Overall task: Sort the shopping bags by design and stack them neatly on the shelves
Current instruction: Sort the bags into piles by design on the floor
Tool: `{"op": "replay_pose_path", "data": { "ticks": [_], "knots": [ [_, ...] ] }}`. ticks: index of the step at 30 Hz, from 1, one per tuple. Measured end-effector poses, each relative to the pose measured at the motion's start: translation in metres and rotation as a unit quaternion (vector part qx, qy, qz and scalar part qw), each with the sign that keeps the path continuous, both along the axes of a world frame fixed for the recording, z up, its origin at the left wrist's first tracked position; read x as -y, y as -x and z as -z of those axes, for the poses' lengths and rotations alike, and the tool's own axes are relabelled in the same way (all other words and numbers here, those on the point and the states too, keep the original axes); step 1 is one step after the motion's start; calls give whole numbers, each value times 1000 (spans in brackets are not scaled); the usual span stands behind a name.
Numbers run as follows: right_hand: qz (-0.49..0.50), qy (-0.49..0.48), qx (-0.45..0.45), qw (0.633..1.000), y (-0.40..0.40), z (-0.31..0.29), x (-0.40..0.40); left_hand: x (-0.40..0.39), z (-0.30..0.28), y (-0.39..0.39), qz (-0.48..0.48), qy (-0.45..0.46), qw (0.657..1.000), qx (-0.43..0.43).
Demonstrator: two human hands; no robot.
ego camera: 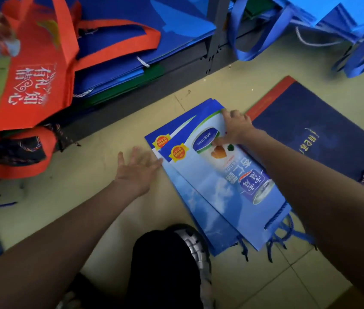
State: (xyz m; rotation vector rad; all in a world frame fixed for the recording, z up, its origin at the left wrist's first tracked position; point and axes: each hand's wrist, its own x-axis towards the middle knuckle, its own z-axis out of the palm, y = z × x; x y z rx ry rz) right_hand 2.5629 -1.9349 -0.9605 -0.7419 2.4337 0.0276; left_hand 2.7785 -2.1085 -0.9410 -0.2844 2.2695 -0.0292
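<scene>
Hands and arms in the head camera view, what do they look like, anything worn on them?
Both forearms are bare up to the frame edge, with no sleeves in view. The left hand and right hand wear no gloves, and no watch, bracelet or ring shows. The fingers are too blurred to judge nails.

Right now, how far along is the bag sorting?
Partly done: flat blue paper bags already lie stacked on the grey metal shelf. In hand: left hand and right hand square up light-blue printed bags on the floor. Left: the navy bag and red fabric totes.
</scene>
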Motion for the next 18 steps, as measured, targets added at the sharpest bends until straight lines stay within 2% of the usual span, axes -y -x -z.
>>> {"op": "replay_pose_path", "data": {
  "ticks": [2, 3, 5, 7, 9, 10, 11, 14, 15, 18],
  "knots": [
    [5, -19, -10, 1000, 6, -1, 6, 5, 4, 1, -167, -104, 977, -76],
    [2, -18, -15, 1000, 5, -2, 7, 4, 6, 2, -235, -176, 947, -128],
    [-22, -19, -44, 999, -3, -2, 9, -9, 9, 3, -306, -273, 892, -189],
    [-64, -61, -86, 992, -16, -1, 18, -26, 8, 4, -342, -291, 870, -203],
    [-74, -98, -100, 987, -23, -3, 28, -38, 9, 6, -373, -277, 861, -207],
    [-70, -108, -99, 987, -24, -5, 33, -40, 8, 6, -403, -281, 845, -210],
    [-60, -112, -96, 987, -24, -8, 36, -41, 8, 6, -453, -299, 810, -223],
    [-31, -112, -107, 987, -24, -10, 42, -36, 7, 9, -641, -381, 621, -240],
    [-24, -109, -111, 987, -23, -9, 43, -35, 6, 10, -674, -389, 582, -235],
    [11, -83, -116, 990, -17, -13, 47, -30, 3, 16, -716, -413, 509, -239]
  ]
}}
